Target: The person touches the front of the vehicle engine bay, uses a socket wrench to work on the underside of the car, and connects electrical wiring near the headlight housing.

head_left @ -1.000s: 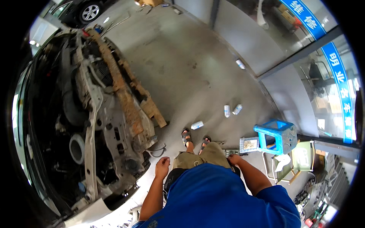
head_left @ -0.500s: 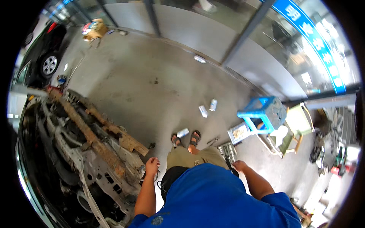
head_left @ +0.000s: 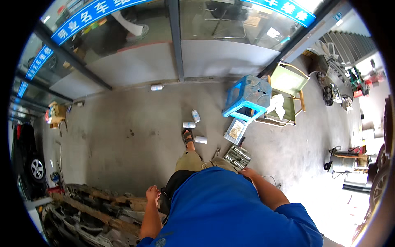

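Observation:
My left hand (head_left: 152, 192) hangs beside the black pouch (head_left: 175, 183) at my waist, fingers curled; whatever they may hold is too small to make out. My right hand (head_left: 246, 173) is down at my shorts, near an open socket-set case (head_left: 237, 158) on the floor, its fingers mostly hidden. Loose tools (head_left: 216, 154) lie left of the case. Past it is a clear-framed organizer box (head_left: 235, 131) beside a blue plastic stool (head_left: 253, 88). Several cans (head_left: 189, 124) lie around my sandalled foot (head_left: 187, 138).
A dismantled car front with rusty beams (head_left: 94, 206) is at lower left, a dark car (head_left: 26, 146) farther left. A folding chair (head_left: 288, 78) holds white paper. A glass partition (head_left: 222, 57) runs ahead; a cardboard box (head_left: 57, 113) and machinery (head_left: 349, 160) stand at either side.
My view has swung rightward, bringing the partition across the top and moving the dismantled car to the lower left. My feet have shifted; both hands remain low beside my body.

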`<state>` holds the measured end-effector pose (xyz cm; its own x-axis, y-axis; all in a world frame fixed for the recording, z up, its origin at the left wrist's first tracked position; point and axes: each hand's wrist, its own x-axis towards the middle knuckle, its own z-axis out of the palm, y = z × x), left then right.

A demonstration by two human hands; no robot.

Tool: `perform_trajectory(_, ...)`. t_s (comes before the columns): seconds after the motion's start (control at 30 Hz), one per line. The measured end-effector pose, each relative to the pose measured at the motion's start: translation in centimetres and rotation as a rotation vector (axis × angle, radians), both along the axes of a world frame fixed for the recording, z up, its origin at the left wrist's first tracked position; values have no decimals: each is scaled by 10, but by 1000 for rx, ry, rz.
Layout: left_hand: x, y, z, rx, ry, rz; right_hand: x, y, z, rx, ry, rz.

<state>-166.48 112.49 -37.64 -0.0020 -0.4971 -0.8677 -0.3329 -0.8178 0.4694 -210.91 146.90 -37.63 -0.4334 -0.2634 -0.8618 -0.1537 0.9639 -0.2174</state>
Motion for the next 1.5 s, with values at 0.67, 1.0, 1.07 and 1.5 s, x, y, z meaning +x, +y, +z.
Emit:
perform_trajectory(0.67,-62,-270,35,-7,-74,-331,14,-143,-34,-131,91,241)
perform_trajectory(1.0,-163,-361,46,-117,-53,-316,-24,-199,3,156,-136,-170)
perform_trajectory(1.07,-180,-362,39,-147,8,-285,-40,-191,-31,70,-70,255)
perform_trajectory(1.5,-186,-228,58,-205,-341,70,-360,-365,-70,-111,-490,-115)
